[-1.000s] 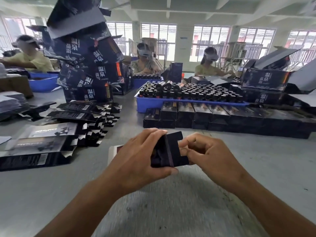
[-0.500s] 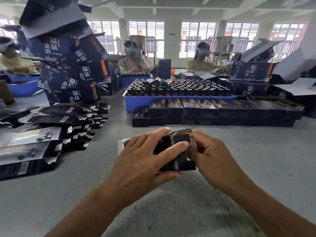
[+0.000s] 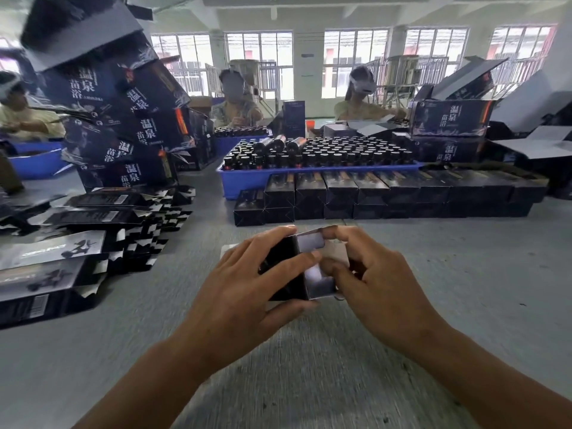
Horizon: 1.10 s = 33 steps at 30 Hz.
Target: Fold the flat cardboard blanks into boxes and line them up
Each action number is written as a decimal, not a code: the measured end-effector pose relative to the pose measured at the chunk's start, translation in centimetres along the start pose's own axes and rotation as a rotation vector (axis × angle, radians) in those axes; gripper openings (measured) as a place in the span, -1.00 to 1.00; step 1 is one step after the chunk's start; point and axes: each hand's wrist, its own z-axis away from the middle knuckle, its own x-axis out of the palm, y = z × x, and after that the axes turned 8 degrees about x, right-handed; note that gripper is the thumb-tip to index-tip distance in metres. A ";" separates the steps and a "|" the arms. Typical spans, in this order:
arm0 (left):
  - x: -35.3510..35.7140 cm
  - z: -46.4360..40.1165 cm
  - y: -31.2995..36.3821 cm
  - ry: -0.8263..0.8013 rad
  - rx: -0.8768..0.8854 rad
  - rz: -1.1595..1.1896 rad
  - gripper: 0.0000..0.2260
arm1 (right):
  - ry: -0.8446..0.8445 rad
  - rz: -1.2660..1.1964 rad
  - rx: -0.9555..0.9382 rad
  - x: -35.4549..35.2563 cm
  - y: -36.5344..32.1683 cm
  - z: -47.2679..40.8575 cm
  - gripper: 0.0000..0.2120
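Now you are gripping the small black box (image 3: 288, 267) with your left hand (image 3: 247, 292), fingers curling round its glossy side | your right hand (image 3: 377, 286) is pinching its pale end flaps, box sitting between both hands above the grey counter (image 3: 464, 274) | finished boxes (image 3: 387, 193) are lining up beyond, flat blanks (image 3: 102, 218) fanning out at left.

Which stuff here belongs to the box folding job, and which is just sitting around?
Job:
- small black box, held by left hand and right hand
- flat blanks
- row of folded boxes

Sitting around:
- blue tray of bottles
- large printed cartons
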 end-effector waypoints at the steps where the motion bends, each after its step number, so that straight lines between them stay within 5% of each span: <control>1: -0.1 0.0 -0.1 -0.005 0.005 -0.002 -0.48 | -0.002 -0.015 0.001 0.0 0.0 0.1 -0.73; 11: -0.4 0.3 -0.6 -0.014 0.008 -0.039 -0.50 | 0.076 -0.021 0.002 0.3 -0.3 0.6 -0.51; 28: -0.3 0.4 0.1 0.017 -0.022 -0.033 -0.44 | 0.109 0.195 -0.172 0.3 -0.4 0.8 -0.72; 31: -0.3 0.6 -0.2 0.024 -0.027 -0.001 -0.48 | 0.030 0.200 -0.139 0.2 -0.4 0.8 -0.67; 33: -0.2 0.7 -0.5 0.049 -0.036 0.034 -0.52 | -0.056 0.218 -0.092 0.1 -0.5 0.8 -0.45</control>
